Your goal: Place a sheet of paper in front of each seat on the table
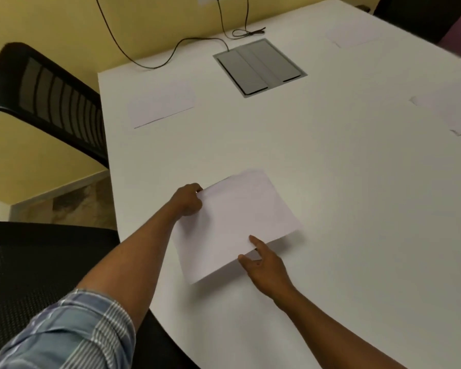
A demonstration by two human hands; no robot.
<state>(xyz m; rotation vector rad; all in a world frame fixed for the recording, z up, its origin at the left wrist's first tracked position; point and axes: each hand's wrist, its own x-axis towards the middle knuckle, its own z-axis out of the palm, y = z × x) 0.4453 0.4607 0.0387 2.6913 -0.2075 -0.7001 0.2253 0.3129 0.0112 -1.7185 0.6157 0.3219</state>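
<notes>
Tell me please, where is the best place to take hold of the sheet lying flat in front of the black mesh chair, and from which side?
Probably its near long edge. The sheet lies flat on the table, and that edge casts a thin dark line, so it seems slightly raised. Come from the chair side, slide fingertips under that edge, then pinch a corner.

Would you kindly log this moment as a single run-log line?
stage: setting sheet at near seat | left hand: pinching held sheet | right hand: pinching its near edge | other sheets visible on table: three
</notes>
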